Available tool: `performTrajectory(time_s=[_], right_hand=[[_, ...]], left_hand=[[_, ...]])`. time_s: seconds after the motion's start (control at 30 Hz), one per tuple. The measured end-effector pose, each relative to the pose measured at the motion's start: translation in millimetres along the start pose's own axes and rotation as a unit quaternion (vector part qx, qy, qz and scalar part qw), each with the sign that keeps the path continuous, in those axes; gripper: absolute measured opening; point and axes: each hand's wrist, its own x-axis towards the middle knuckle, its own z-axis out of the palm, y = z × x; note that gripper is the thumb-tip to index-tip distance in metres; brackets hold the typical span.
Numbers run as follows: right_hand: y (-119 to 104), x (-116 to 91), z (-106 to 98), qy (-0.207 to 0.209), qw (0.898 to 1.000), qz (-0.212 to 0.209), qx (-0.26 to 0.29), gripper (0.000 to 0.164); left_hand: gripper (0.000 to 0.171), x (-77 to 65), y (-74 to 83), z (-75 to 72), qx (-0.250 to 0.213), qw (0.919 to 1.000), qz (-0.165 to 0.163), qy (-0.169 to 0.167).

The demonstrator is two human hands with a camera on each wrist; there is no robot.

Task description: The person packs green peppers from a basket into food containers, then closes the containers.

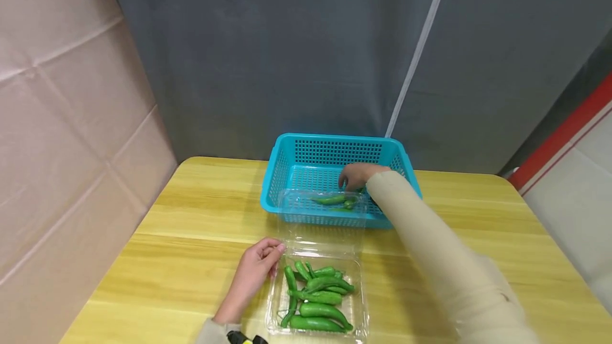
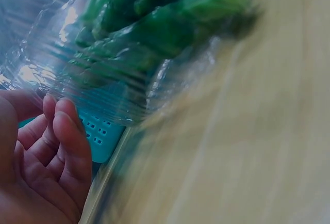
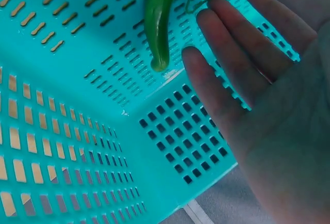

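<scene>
My left hand (image 1: 255, 267) pinches the left edge of a clear plastic clamshell box (image 1: 270, 309), near its hinge. In the left wrist view, the thumb and fingertips meet at the ribbed plastic wall (image 2: 124, 100). Several green chili peppers (image 1: 321, 310) lie in the box. Its raised clear lid (image 1: 317, 235) leans back over the front of a blue plastic basket (image 1: 272, 174). Inside that basket is my right hand (image 3: 252, 74), fingers extended and apart, holding nothing. Beside its fingertips, a green chili pepper (image 3: 161, 22) rests on the basket floor, with a thin stem nearby.
The basket stands at the back of a wood-grain table (image 1: 191, 227), close to a dark grey curtain (image 1: 268, 57). A pale wall covering (image 1: 71, 121) rises on the left. At the right is a red-edged white panel (image 1: 583, 200).
</scene>
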Motion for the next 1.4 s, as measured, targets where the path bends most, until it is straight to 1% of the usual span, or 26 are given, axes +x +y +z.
performTrajectory(time_s=[0.23, 0.43, 0.6, 0.73, 0.83, 1.03, 1.1, 1.17, 1.23, 1.27, 1.4], right_hand=[[-3.1, 3.4, 6.2, 0.006, 1.000, 0.019, -0.006, 0.023], [-5.9, 6.1, 10.7, 0.009, 1.000, 0.017, -0.007, 0.024], [-6.2, 5.9, 12.7, 0.006, 1.000, 0.014, -0.010, 0.026], [-4.9, 6.8, 14.0, 0.005, 1.000, 0.015, -0.012, 0.026], [-2.8, 8.3, 14.9, 0.004, 1.000, 0.008, -0.011, 0.026], [1.8, 4.3, 14.2, 0.000, 1.000, 0.012, -0.014, 0.026], [2.1, 0.9, 11.1, 0.003, 1.000, 0.008, -0.011, 0.023], [2.0, -2.6, 6.6, 0.010, 1.000, -0.005, -0.003, 0.020], [2.9, -5.1, 2.0, 0.022, 0.999, -0.025, 0.002, 0.020], [3.4, -5.9, -0.5, 0.027, 0.999, -0.038, 0.002, 0.021], [4.7, -11.2, -10.8, 0.047, 0.997, -0.062, 0.000, 0.023]], left_hand=[[0.026, -0.4, 0.6, 0.1, 0.003, 1.0000, 0.001, 0.002], [0.027, 0.0, 0.8, 0.0, -0.004, 1.0000, -0.003, 0.001], [0.027, -0.3, 1.2, -0.6, -0.001, 1.0000, -0.001, 0.004], [0.028, -0.6, 1.6, -0.8, -0.001, 1.0000, 0.001, 0.005], [0.030, -0.3, 0.9, -0.7, 0.000, 1.0000, 0.002, 0.005], [0.030, 2.5, -1.8, 1.0, -0.003, 1.0000, 0.004, -0.005], [0.031, 3.3, -2.2, 1.4, -0.005, 1.0000, 0.004, -0.006], [0.031, 3.5, -2.0, 1.2, -0.002, 1.0000, 0.006, -0.004], [0.031, 3.7, -1.9, 0.6, 0.003, 1.0000, 0.006, -0.002], [0.030, 2.7, 1.4, 0.2, 0.004, 1.0000, 0.006, -0.004], [0.026, 4.0, 2.1, -2.1, 0.011, 0.9999, -0.001, -0.001]])
